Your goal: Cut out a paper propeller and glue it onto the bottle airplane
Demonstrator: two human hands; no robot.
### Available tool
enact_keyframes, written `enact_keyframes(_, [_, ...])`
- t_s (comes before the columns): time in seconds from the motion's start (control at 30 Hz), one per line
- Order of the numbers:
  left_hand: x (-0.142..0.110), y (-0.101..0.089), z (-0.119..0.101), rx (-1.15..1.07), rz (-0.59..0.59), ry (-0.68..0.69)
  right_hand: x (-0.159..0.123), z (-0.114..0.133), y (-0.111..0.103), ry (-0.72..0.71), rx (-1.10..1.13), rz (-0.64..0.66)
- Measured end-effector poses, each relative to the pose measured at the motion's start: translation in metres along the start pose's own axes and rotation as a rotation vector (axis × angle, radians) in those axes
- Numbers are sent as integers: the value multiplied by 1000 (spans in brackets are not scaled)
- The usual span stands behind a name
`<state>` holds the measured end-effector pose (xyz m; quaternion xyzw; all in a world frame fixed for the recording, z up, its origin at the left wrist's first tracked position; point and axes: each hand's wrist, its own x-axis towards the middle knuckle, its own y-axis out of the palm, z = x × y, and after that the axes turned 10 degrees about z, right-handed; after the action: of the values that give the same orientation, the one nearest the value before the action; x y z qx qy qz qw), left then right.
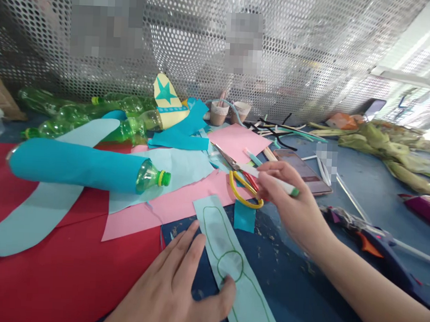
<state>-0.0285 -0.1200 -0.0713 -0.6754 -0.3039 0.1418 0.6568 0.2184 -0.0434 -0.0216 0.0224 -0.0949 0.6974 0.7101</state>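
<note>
My left hand (pixel 184 283) lies with fingers spread at the left edge of a light blue paper strip (pixel 212 218), its thumb pressing on the strip. Green outlines on the strip form a circle with a long rounded blade shape on either side. Between thumb and fingers, my right hand (pixel 288 197) pinches a white marker with a green end (pixel 280 183), held above the table. Just left of that hand lie scissors (pixel 237 193) with yellow and red handles, partly hidden by it. A plastic bottle wrapped in blue paper (pixel 82 167) rests at the left on light blue paper wings.
Red paper (pixel 124 280) and pink paper (pixel 137 219) cover the left side. Behind are green bottles (pixel 70 116), a yellow paper fin with a star (pixel 166 97) and two cups (pixel 219 113). At right are a phone (pixel 303 172), a glue gun (pixel 378 249) and dry husks (pixel 383 144).
</note>
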Motion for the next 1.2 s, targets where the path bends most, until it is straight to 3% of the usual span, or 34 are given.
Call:
enact_keyframes(0.13, [9, -31, 11, 57, 105, 136, -1, -5, 2, -8, -164, 160])
enact_keyframes(0.27, [28, -48, 22, 56, 72, 27, 4, -13, -1, -12, -170, 193])
enact_keyframes(0.4, [46, -45, 41, 31, 26, -97, 11, -18, -10, -15, -234, 155])
enact_keyframes(0.53, [55, -39, 55, -4, 82, -123, 16, -19, -19, -38, -426, 116])
enact_keyframes(0.87, [62, -29, 61, -36, 23, -101, 27, -25, -35, -27, -764, 66])
enact_keyframes(1.0, [61, -31, 63, -149, 10, -100, 30, -31, -40, -40, -875, 58])
enact_keyframes(1.2, [59, -34, 62, -418, 14, -206, 37, -43, -49, -63, -1010, 60])
